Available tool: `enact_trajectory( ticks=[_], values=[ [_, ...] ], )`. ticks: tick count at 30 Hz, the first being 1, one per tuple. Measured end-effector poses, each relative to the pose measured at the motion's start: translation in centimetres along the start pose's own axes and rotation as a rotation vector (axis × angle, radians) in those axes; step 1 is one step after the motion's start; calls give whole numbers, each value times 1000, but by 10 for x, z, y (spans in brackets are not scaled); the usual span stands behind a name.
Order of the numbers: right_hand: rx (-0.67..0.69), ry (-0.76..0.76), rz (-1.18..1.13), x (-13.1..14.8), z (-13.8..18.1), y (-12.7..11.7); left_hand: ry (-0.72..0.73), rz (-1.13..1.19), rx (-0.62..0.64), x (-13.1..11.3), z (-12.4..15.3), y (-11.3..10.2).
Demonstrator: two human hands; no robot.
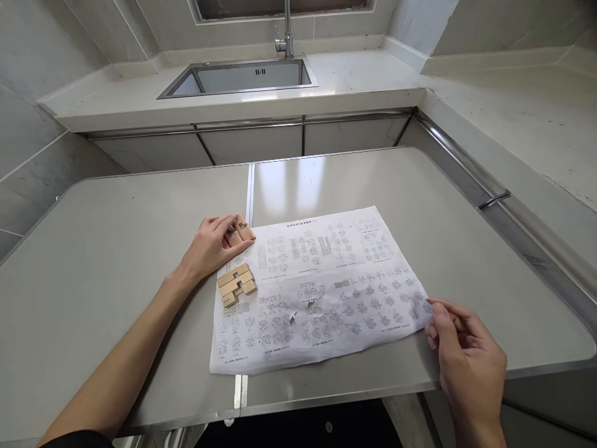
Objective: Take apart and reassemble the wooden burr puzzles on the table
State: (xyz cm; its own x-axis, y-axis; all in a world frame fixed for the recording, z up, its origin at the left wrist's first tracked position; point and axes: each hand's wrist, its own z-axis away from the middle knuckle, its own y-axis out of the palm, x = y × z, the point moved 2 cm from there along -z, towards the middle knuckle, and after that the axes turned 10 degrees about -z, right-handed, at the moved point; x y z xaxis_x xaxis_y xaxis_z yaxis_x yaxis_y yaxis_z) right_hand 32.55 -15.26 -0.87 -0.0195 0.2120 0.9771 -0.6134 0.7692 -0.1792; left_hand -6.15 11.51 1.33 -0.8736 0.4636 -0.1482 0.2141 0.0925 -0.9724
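Head camera: the left hand (211,247) rests on the grey table (116,249), its fingers drawn together over a notched wooden puzzle piece (243,231) at the upper left corner of a printed diagram sheet (326,280). Just below the hand, apart from it, a cluster of interlocked wooden blocks (237,285) sits on the sheet's left edge. Across the paper, the right hand (469,358) hangs off the table's near edge, its fingers loosely curled and their tips at the sheet's lower right corner. I cannot tell from here whether they pinch the paper or only touch it.

I judge the wooden pieces to be light, stiff and dry enough not to slip. The flat long faces look like the best hold, with fingers kept out of the notches. The cluster may come apart if lifted by one block, so I would take it across its whole width. The sheet is thin, creased and slightly torn near its middle. It looks limp and easy to rip, and is safest held flat by a corner.

Beyond the table are a steel sink (242,78), its tap (286,31) and a pale countertop (513,112).
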Motion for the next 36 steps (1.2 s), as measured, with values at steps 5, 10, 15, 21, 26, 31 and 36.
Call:
enact_trajectory(
  ticks=[5,10,15,21,26,31,36],
  values=[
    [6,-7,5,0,0,1,-2,7,8,1,-1,-9],
    [2,-6,6,1,0,2,64,9,-68,-19,-2,-30],
    [-3,-15,11,2,0,3,251,66,-35,-72,4,-40],
    [-9,-6,28,3,0,4,518,164,62,-137,23,-13],
    [-11,2,71,4,0,3,636,176,77,-164,34,17],
    [44,-80,154,0,-2,2,669,212,70,-172,40,27],
    [305,-324,289,10,5,19,662,255,75,-170,44,28]
  ],
)
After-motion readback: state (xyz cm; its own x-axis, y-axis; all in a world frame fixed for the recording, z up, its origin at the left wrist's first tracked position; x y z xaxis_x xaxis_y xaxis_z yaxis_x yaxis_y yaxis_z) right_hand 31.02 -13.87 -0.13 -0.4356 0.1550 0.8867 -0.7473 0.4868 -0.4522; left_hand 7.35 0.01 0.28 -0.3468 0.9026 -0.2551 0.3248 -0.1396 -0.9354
